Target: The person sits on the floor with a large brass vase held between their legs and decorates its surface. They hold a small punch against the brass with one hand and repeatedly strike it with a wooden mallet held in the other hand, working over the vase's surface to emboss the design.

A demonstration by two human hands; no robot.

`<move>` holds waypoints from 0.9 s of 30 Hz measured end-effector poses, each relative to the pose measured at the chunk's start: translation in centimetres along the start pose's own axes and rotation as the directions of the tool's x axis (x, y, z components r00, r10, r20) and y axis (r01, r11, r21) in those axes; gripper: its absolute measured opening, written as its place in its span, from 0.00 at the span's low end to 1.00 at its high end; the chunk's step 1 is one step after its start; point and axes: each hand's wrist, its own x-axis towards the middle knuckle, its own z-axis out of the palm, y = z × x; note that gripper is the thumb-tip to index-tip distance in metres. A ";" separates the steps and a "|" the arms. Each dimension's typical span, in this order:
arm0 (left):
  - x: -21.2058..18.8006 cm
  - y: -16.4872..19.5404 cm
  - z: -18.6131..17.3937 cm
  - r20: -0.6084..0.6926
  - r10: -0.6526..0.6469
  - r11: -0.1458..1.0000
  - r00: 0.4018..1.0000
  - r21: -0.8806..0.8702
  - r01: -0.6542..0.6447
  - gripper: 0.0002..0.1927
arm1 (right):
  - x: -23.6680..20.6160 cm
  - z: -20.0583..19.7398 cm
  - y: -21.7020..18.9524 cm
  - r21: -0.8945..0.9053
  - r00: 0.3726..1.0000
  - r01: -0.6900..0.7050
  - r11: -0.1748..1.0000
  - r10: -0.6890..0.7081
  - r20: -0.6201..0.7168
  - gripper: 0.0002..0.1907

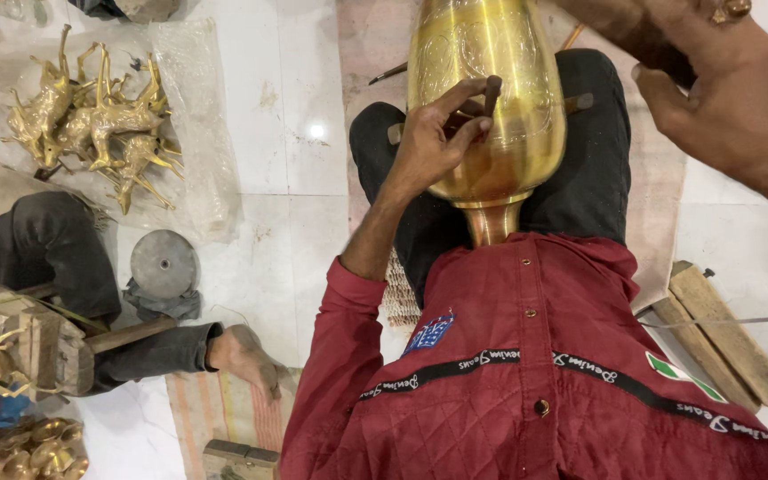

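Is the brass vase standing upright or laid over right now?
Laid over: the vase lies across the person's lap, its narrow neck toward the chest. The left hand holds a small tool against it.

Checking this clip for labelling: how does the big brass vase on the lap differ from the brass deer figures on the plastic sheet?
The brass vase is one large, smooth, rounded piece; the brass deer figures are several small, spiky ones. The vase lies across the person's lap with the left hand pressing a small tool to it; the deer lie untouched, piled on the plastic sheet. Both are shiny golden metal.

A clear plastic bag [190, 107] lies flat under brass deer figures [91, 116], upper left.
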 end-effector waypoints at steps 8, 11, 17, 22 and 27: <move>-1.4 2.3 1.2 -0.217 -0.094 0.991 0.972 -0.116 0.070 0.23 | 1.6 -0.1 0.7 -0.406 0.948 0.318 0.857 -0.291 0.127 0.23; -1.6 2.9 1.7 -0.294 -0.091 0.995 0.952 -0.053 0.079 0.23 | 2.3 -0.6 0.1 -0.537 0.934 0.357 0.764 -0.307 0.183 0.27; -2.8 3.8 3.5 -0.448 -0.119 0.992 0.886 -0.094 0.085 0.22 | 3.2 -1.5 -2.8 -0.662 0.904 0.412 0.626 -0.369 0.214 0.23; -3.6 4.1 5.0 -0.557 -0.038 0.998 0.830 -0.056 0.008 0.21 | 3.2 -1.4 -4.0 -0.588 0.913 0.397 0.705 -0.370 0.173 0.26; -3.5 3.9 5.7 -0.630 -0.020 0.999 0.776 -0.040 -0.006 0.19 | 1.7 -1.2 -3.9 -0.704 0.933 0.352 0.617 -0.290 0.212 0.28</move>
